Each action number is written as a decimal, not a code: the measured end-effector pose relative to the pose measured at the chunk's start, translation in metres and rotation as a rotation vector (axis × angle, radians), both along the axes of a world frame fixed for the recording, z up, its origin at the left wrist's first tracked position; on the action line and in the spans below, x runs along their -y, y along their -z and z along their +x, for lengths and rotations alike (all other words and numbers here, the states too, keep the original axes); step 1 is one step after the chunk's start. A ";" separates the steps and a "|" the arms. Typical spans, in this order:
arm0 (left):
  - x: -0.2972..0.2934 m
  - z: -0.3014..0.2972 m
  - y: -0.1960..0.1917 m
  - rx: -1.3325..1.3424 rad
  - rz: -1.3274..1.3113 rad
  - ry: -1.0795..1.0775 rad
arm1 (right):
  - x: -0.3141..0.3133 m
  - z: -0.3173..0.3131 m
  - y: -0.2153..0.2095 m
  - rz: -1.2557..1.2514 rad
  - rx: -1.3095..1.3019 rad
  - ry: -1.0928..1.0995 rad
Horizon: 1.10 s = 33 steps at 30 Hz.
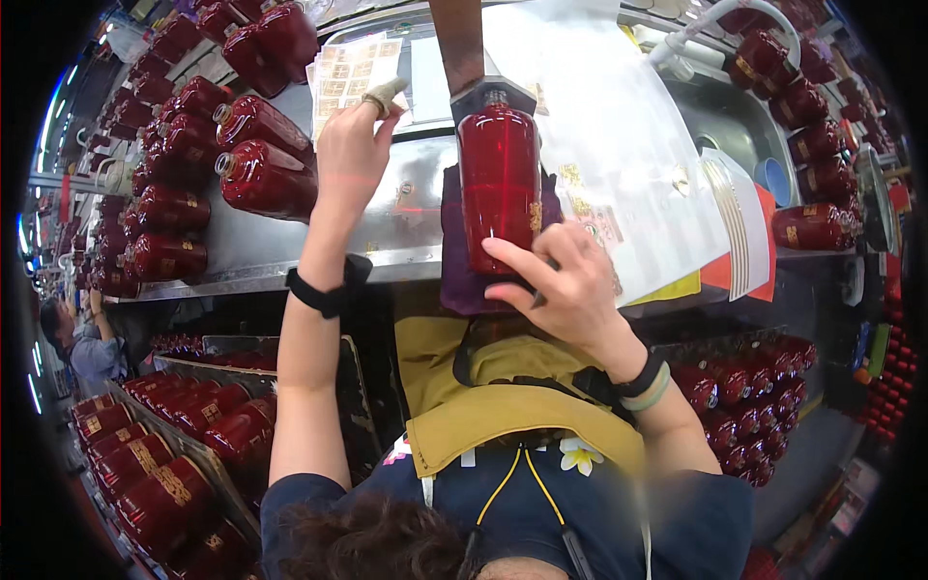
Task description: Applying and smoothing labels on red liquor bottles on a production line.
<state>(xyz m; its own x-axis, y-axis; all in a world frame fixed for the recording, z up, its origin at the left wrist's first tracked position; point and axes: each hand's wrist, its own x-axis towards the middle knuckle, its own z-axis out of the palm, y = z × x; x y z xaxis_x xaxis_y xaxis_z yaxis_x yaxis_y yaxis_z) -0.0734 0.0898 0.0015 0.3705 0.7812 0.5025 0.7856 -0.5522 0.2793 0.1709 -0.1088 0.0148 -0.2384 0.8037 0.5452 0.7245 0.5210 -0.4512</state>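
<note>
A dark red glass bottle (498, 184) lies in front of me, its neck pointing away and its lower part over a purple cloth (464, 285). Gold decoration shows on its right side. My right hand (570, 280) is at the bottle's near end, index finger against the glass; its curled fingers hold a small dark flat piece (541, 285), partly hidden. Farther off to the left, my left hand (360, 140) reaches to the sheets of gold decals (353, 72). Its fingertips are drawn together beside a beige finger cover (385, 94); anything pinched there is too small to make out.
Red bottles (271, 179) lie on the metal table's left side, with more in crates (164, 474) below. A white sheet (619, 145) covers the right side, beside a sink (715, 101) with a blue bowl (771, 179). Another person (87, 348) is at far left.
</note>
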 end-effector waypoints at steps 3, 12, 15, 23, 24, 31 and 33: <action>0.050 0.035 -0.033 0.313 0.121 0.163 | -0.004 0.002 0.005 0.021 -0.004 0.038; 0.110 0.050 -0.023 0.561 -0.116 0.302 | -0.007 0.014 0.015 0.024 -0.089 -0.009; 0.096 0.052 -0.002 0.896 -0.321 0.274 | -0.019 0.019 0.001 -0.137 -0.410 0.071; 0.098 0.089 -0.005 1.192 -0.989 0.294 | -0.072 0.008 0.010 -0.593 -0.984 0.151; 0.101 0.090 -0.007 1.198 -0.958 0.309 | -0.073 0.008 0.010 -0.645 -1.038 0.128; 0.098 0.084 -0.007 1.215 -0.971 0.331 | -0.077 0.004 0.009 -0.674 -1.067 0.167; 0.098 0.087 -0.001 1.247 -0.980 0.319 | -0.078 0.003 0.009 -0.646 -0.991 0.195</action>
